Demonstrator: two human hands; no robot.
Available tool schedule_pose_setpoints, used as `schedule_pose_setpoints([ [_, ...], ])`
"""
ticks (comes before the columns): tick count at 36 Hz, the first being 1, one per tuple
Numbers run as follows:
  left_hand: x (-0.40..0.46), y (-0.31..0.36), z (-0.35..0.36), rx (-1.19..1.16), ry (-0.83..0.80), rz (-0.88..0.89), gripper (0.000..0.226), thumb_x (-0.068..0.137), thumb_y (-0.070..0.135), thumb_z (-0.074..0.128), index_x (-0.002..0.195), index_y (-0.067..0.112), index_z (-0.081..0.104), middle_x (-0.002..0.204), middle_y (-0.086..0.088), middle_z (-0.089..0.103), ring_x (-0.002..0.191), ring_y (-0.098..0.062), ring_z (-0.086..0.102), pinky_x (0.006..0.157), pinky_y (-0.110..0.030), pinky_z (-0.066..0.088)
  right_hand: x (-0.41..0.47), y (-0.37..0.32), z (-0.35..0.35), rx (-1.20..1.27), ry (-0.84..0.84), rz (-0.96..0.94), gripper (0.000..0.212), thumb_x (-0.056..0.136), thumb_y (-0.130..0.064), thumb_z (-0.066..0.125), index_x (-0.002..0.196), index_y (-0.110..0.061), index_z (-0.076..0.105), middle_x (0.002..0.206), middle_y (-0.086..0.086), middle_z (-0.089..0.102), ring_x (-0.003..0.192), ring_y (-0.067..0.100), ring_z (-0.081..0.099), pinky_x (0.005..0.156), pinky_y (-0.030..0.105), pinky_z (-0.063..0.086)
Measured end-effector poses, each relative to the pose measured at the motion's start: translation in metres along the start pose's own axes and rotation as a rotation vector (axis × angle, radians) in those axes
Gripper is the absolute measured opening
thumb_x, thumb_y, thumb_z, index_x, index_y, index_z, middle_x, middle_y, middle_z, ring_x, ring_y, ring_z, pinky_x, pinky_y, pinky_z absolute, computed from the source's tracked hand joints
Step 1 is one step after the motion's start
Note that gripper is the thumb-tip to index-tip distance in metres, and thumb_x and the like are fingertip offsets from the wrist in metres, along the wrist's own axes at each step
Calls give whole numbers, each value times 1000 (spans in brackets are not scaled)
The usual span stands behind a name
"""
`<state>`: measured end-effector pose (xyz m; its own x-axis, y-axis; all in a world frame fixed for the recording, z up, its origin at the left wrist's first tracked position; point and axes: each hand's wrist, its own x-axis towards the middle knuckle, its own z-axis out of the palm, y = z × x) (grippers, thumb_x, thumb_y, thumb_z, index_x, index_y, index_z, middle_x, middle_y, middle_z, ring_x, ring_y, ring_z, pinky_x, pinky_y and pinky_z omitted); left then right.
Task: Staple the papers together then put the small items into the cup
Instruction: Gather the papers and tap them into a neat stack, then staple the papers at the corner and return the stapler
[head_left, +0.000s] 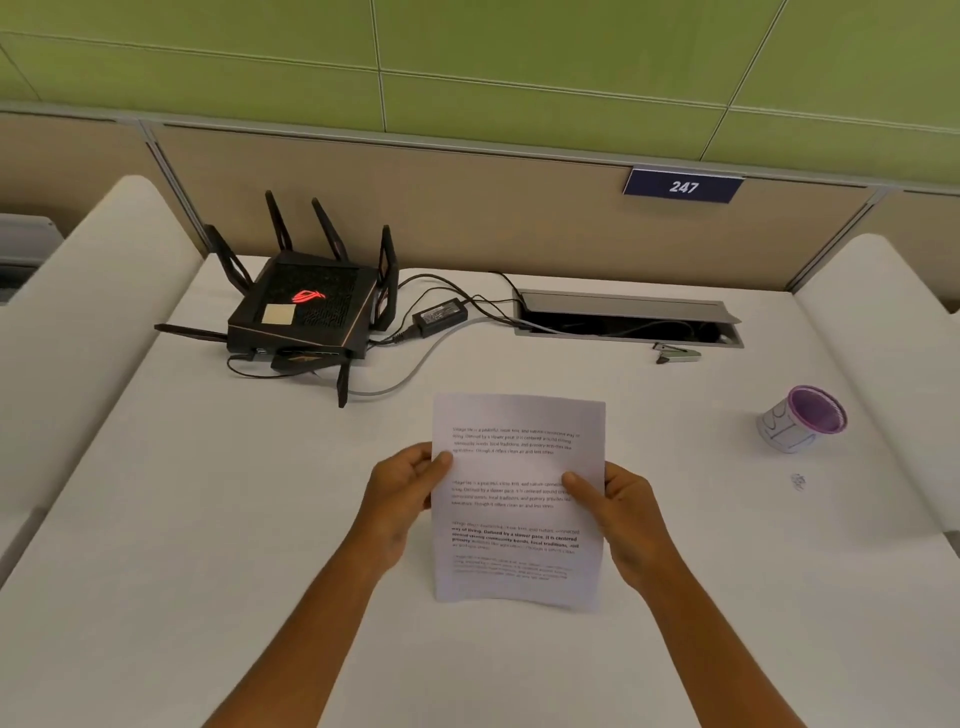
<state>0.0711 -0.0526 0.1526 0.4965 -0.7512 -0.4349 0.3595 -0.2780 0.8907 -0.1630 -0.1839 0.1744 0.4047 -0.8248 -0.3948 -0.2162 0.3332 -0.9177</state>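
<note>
I hold the printed white papers (519, 467) upright over the middle of the white desk (234, 519). My left hand (405, 493) grips their left edge and my right hand (618, 514) grips their right edge, thumbs on the front. A small silver and black stapler (678, 354) lies at the back, just in front of the cable slot. To the right stands a white cup (800, 421) with a purple inside, tilted toward me. A small item (798, 481), too small to tell what it is, lies on the desk in front of the cup.
A black router (306, 312) with several antennas sits at the back left, with a power brick (439, 315) and cables running to an open cable slot (628, 322). White padded dividers flank the desk. A beige partition carries a sign reading 247 (683, 186).
</note>
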Motion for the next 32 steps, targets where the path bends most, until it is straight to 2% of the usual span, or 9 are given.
schedule_pose_setpoints([
  [3, 8, 8, 2, 9, 12, 21, 19, 105, 29, 67, 119, 21, 76, 109, 0, 84, 101, -26, 80, 89, -44, 66, -4, 0, 6, 3, 3, -4, 18, 95, -18, 74, 111, -11, 77, 106, 10, 81, 95, 35, 78, 88, 56, 62],
  [14, 18, 5, 8, 52, 105, 74, 15, 106, 31, 66, 110, 22, 77, 100, 3, 84, 93, -24, 80, 76, -35, 65, -12, 1, 15, 32, 38, -12, 20, 94, -17, 75, 113, -11, 78, 108, 9, 81, 97, 33, 78, 81, 44, 63],
  [17, 18, 5, 15, 82, 131, 99, 16, 106, 34, 64, 108, 23, 76, 97, 5, 83, 90, -22, 80, 69, -28, 64, -9, 2, 10, 38, 33, 0, 23, 95, -24, 73, 114, -12, 78, 110, 9, 81, 99, 31, 78, 85, 47, 63],
  [19, 19, 3, 20, 92, 161, 120, 16, 106, 35, 64, 106, 24, 75, 94, 6, 82, 87, -22, 79, 66, -26, 64, -5, 2, 4, 42, 12, 21, 28, 99, -32, 67, 116, -12, 78, 111, 9, 81, 101, 29, 78, 88, 49, 63],
  [23, 20, -6, 31, 74, 200, 160, 18, 106, 37, 64, 105, 24, 75, 93, 0, 81, 84, -26, 78, 72, -40, 67, 15, 6, -19, -16, -8, 73, 51, 106, -49, 45, 115, -12, 78, 107, 10, 81, 99, 30, 78, 87, 49, 63],
  [25, 20, -13, 39, 54, 217, 169, 17, 106, 37, 64, 107, 24, 76, 96, 0, 82, 85, -25, 79, 74, -42, 68, 30, 10, -37, -55, -11, 92, 57, 107, -54, 39, 115, -11, 77, 104, 12, 81, 96, 31, 78, 86, 48, 63],
  [27, 21, -18, 48, 41, 240, 169, 16, 106, 35, 64, 108, 24, 76, 99, 1, 83, 88, -25, 80, 76, -42, 68, 48, 17, -57, -108, 24, 93, 49, 107, -49, 47, 111, -11, 77, 100, 11, 81, 93, 30, 79, 85, 47, 64],
  [30, 22, -22, 61, 60, 251, 176, 15, 106, 34, 64, 109, 26, 77, 100, 3, 83, 89, -22, 80, 74, -37, 67, 80, 32, -90, -254, 131, 72, 17, 99, -25, 70, 109, -14, 78, 93, 4, 82, 91, 26, 78, 89, 47, 63],
  [32, 23, -25, 72, 76, 251, 185, 15, 107, 33, 63, 109, 26, 76, 99, 4, 82, 86, -20, 79, 70, -31, 65, 109, 40, -115, -476, 197, 6, 18, 94, -17, 73, 111, -17, 78, 98, -2, 80, 95, 21, 76, 94, 43, 61],
])
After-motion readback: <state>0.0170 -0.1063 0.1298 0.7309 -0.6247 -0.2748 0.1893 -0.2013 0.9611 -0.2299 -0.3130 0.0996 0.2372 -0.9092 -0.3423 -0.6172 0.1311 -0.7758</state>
